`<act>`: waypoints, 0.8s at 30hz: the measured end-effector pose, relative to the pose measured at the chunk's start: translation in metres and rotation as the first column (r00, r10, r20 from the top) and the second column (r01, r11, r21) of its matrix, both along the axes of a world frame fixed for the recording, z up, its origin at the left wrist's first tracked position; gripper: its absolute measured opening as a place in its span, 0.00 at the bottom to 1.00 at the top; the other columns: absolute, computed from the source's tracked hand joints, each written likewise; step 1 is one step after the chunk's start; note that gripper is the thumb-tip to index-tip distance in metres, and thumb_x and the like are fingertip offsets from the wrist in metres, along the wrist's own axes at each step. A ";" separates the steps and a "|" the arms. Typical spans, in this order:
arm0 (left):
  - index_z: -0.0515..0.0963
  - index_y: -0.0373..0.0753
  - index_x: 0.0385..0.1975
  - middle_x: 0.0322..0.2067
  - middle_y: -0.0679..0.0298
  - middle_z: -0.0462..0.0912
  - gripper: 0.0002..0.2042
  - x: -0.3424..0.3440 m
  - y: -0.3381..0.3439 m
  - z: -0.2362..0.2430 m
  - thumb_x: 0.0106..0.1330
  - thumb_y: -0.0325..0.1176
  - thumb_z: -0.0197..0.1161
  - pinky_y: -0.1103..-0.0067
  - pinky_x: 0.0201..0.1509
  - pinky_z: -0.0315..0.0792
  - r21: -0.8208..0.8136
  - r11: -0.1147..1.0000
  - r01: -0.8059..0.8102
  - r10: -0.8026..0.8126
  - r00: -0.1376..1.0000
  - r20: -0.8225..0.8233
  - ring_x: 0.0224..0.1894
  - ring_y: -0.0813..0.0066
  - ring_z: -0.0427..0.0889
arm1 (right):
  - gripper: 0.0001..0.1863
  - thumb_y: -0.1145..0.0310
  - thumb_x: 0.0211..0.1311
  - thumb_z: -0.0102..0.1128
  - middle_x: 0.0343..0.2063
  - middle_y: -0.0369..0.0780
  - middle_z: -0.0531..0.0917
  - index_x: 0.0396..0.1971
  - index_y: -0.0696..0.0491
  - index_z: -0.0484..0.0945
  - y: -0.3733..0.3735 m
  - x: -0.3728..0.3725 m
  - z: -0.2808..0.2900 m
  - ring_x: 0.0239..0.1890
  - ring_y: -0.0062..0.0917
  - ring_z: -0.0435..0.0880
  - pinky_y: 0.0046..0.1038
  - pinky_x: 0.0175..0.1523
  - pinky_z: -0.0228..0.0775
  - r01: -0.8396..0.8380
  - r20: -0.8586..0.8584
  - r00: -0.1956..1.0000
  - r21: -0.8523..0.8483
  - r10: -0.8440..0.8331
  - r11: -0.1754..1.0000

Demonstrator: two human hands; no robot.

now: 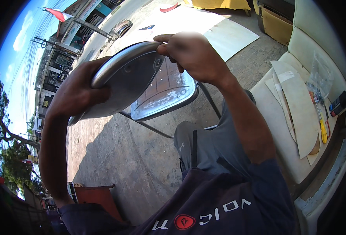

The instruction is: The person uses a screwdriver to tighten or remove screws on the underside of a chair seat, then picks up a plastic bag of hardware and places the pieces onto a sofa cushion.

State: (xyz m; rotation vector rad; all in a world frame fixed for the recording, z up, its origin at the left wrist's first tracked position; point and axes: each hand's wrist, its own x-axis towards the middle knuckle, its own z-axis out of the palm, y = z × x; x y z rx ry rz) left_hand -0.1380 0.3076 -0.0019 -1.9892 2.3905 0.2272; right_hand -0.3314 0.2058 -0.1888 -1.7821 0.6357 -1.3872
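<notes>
Nearest you, at the bottom of the frame, your dark shirt and grey trousers (216,145) fill the view. Above them, your left hand (79,92) is closed around the lower left edge of a curved metal plate (126,78), held tilted at the centre of the frame. Your right hand (192,53) grips the plate's upper right rim, fingers curled over it. Just behind the plate sits a metal chair frame (169,98) with a worn seat. At the right, a pale cushioned seat (282,129) carries cut sheets and a yellow-handled screwdriver (322,129). Farther off, a flat white board (227,35) lies on the concrete ground.
</notes>
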 end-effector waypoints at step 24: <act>0.76 0.30 0.60 0.45 0.53 0.84 0.37 0.006 -0.006 0.002 0.41 0.33 0.69 0.71 0.61 0.72 0.128 0.987 -0.093 0.111 0.984 -0.138 0.47 0.64 0.82 | 0.15 0.58 0.68 0.67 0.24 0.34 0.86 0.40 0.56 0.84 0.052 0.030 -0.024 0.23 0.13 0.81 0.18 0.28 0.73 0.015 0.441 0.889 0.233 -0.120 0.972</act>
